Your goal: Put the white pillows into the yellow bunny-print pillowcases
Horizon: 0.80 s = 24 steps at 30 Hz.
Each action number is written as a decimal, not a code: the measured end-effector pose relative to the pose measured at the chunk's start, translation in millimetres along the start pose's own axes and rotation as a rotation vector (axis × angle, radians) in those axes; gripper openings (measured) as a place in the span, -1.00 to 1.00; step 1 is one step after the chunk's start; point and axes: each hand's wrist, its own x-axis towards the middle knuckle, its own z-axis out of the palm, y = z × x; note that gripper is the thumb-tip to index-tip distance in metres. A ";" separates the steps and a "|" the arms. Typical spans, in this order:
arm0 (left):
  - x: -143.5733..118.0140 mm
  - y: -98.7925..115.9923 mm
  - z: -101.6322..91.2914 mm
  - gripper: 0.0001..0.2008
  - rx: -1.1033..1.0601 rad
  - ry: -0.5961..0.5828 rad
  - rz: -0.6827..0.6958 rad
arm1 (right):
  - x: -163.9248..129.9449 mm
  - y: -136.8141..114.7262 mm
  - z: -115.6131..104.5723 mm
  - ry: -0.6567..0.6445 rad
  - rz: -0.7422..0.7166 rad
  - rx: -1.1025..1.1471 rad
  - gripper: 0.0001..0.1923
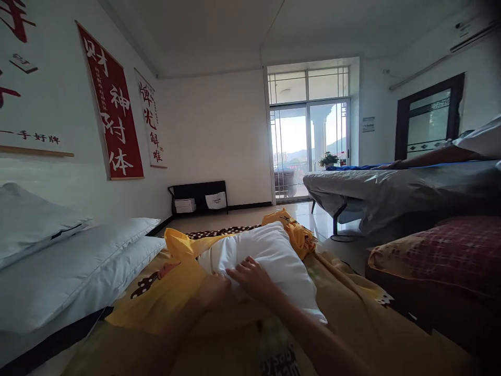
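A plump white pillow (270, 250) lies in front of me, partly covered on its left by a yellow pillowcase (172, 297). My left hand (217, 287) is closed at the edge of the yellow cloth, against the pillow; its fingertips are hidden. Right beside it, my right hand (252, 277) has its fingers bent into the white fabric near the pillow's middle. Both hands almost meet. Beneath everything spreads a yellow-brown patterned bed sheet (336, 313), with bunched yellow cloth (299, 235) beyond the pillow.
Several white pillows (78, 261) are stacked at the left. On the right are a reddish checked cushion (442, 256) and a plastic-covered bed (391, 193) where a person's arm (426, 154) shows. A low black shelf (198, 196) stands by the far wall, near a glass sliding door (309, 151).
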 end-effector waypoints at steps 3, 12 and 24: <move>-2.8 1.9 -23.5 -0.68 -0.079 0.075 -0.015 | 26.4 0.1 -20.3 -0.004 0.021 0.071 -0.68; 10.4 5.1 25.6 -0.66 -0.271 0.211 -0.160 | -10.5 -15.8 33.6 -0.230 0.025 0.378 -0.77; 10.4 -0.7 74.0 -0.72 -0.551 0.341 -0.006 | -88.6 65.9 -43.1 0.091 0.950 1.239 -0.67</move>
